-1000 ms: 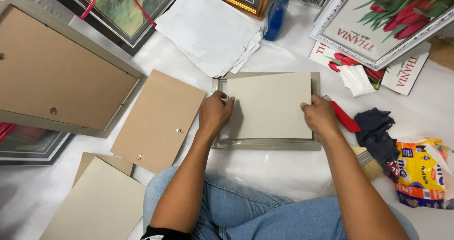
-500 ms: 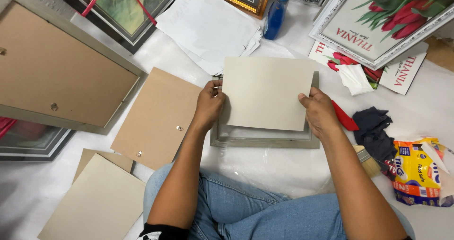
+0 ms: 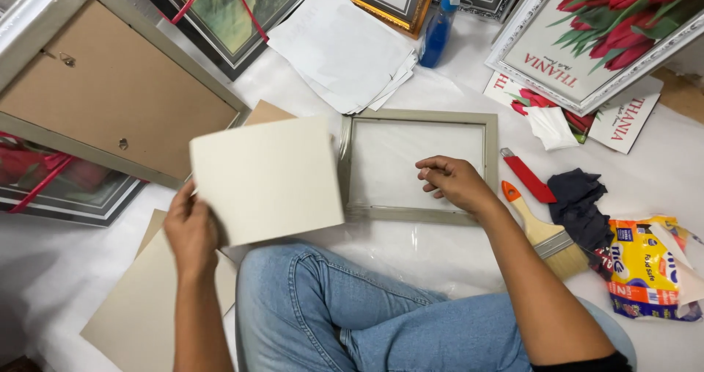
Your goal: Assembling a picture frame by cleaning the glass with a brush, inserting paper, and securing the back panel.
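Observation:
My left hand [image 3: 192, 229] grips the lower left corner of a cream card sheet [image 3: 268, 177] and holds it up to the left of a small grey-green picture frame [image 3: 418, 117]. The frame lies flat on the white floor covering with its clear pane showing. My right hand [image 3: 455, 183] rests on the pane near the frame's lower right, fingers curled, holding nothing. My bent leg in blue jeans [image 3: 352, 313] sits just below the frame.
A large frame lies back-up [image 3: 110, 100] at the left, with brown boards [image 3: 139, 313] below it. White papers [image 3: 345, 49], a blue spray bottle [image 3: 438, 34] and flower prints [image 3: 587, 42] lie beyond. A red cutter [image 3: 529, 177], a brush [image 3: 546, 232], a dark cloth [image 3: 579, 203] and a packet [image 3: 649, 265] sit at the right.
The cream card that lay in the small frame has been lifted out and carried left by my left hand. My right hand let go of it and now rests on the pane.

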